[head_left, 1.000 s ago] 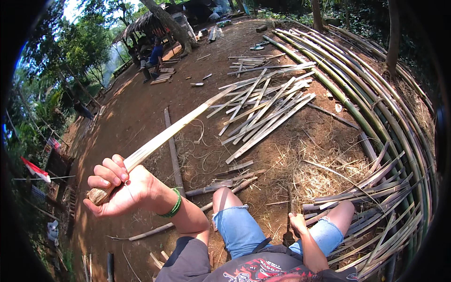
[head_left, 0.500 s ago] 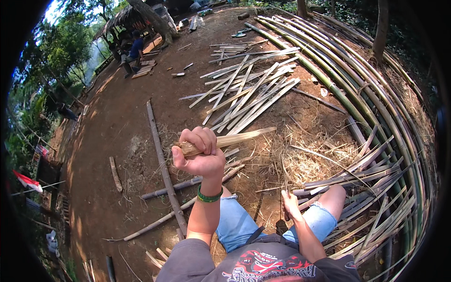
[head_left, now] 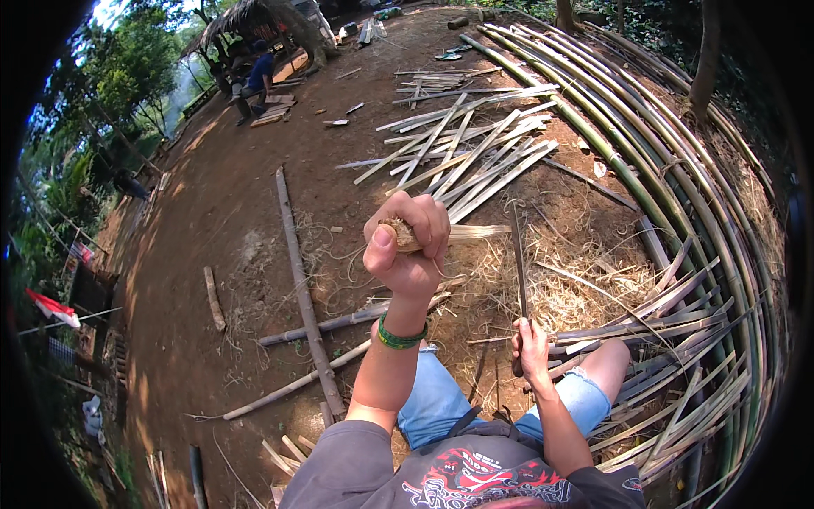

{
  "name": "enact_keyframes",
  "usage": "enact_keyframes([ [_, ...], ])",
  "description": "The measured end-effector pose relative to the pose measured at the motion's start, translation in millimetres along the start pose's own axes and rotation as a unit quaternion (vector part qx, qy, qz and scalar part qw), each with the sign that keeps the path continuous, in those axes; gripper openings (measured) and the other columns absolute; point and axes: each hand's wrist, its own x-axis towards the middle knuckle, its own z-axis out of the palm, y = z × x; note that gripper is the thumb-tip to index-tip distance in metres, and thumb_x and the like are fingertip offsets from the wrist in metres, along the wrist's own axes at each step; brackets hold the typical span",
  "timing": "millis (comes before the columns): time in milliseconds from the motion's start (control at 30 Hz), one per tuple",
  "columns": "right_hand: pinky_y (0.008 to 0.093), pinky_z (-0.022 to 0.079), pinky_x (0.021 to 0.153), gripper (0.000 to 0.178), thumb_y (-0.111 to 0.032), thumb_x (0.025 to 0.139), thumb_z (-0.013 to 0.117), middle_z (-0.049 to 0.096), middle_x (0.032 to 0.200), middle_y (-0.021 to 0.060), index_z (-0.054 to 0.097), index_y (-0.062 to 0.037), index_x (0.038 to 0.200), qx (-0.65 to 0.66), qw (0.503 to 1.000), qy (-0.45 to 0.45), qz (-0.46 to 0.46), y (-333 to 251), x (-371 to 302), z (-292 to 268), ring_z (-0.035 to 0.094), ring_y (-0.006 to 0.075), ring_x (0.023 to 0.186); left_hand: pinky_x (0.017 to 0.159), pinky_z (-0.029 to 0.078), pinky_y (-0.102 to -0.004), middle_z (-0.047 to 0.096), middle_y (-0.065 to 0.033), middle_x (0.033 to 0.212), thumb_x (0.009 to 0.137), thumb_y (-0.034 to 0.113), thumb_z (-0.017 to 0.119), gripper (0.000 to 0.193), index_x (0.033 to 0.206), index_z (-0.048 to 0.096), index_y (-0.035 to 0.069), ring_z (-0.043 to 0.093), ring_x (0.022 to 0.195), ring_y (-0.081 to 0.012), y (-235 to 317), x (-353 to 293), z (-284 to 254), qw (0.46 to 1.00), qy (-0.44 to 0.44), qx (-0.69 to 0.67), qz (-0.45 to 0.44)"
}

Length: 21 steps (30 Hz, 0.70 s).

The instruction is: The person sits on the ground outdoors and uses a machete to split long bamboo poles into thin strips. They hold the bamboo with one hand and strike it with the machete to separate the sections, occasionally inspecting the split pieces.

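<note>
My left hand is raised in front of me, its fingers wrapped round a pale bamboo strip. One rough, fibrous end of the strip sticks out by my thumb, and the other end points right. Lower on the right, my right hand grips the handle of a machete. Its long, thin dark blade stands upward, with the tip close to the strip's far end; whether they touch I cannot tell. Curled shavings cover the ground beyond my knees.
Split bamboo strips lie piled ahead. Long bamboo poles curve along the right, with more split lengths beside my right leg. A crossed pole lies to the left. A person in blue sits far off near a thatched shelter.
My left hand has shifted right and turned, so the strip's near end faces me more. My right hand has risen, and the machete blade now stands higher and shows more clearly.
</note>
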Motion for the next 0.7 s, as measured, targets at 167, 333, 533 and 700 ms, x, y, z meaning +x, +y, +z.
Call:
enact_keyframes([
  [167,0.0226,0.035,0.041,0.043,-0.048,0.098,0.049,0.047,0.057,-0.0001,0.054,-0.0055,0.089,0.021,0.986,0.039,0.163,46.0,-10.7,-4.0,0.044,0.0082,0.045,0.042,0.023,-0.0265,0.038,-0.0032,0.05,0.088,0.05,0.046,0.05,0.065,0.042,0.006,0.027,0.043,-0.0106,-9.8,-6.6,15.5,1.0,0.004,0.019,0.005],
  [333,0.0292,0.037,0.043,0.054,-0.06,0.091,0.051,0.039,0.056,0.0004,0.046,-0.0069,0.093,0.217,0.879,0.035,0.424,125.0,5.4,-40.9,0.039,0.0137,0.044,0.042,0.022,-0.0266,0.036,-0.0022,0.05,0.088,0.05,0.046,0.05,0.064,0.042,0.006,0.027,0.043,-0.0106,-12.1,-10.4,19.2,0.999,0.03,0.023,0.02],
  [533,0.0316,0.038,0.044,0.054,-0.06,0.093,0.048,0.04,0.056,0.0005,0.048,-0.0057,0.09,0.2,0.855,0.02,0.479,178.7,-4.4,-59.9,0.041,0.0146,0.045,0.037,0.026,-0.0253,0.035,-0.0037,0.047,0.091,0.048,0.041,0.051,0.062,0.04,0.006,0.029,0.038,-0.0119,3.8,-5.1,19.6,0.994,0.088,0.032,0.065],
  [700,0.0292,0.037,0.043,0.053,-0.061,0.092,0.049,0.039,0.055,-0.0017,0.048,-0.0082,0.089,0.183,0.862,0.03,0.472,177.4,-3.0,-59.8,0.038,0.0116,0.043,0.037,0.026,-0.0254,0.036,-0.0043,0.047,0.09,0.048,0.04,0.05,0.062,0.04,0.006,0.03,0.037,-0.0125,30.9,-1.3,37.9,0.993,0.064,-0.018,0.097],
])
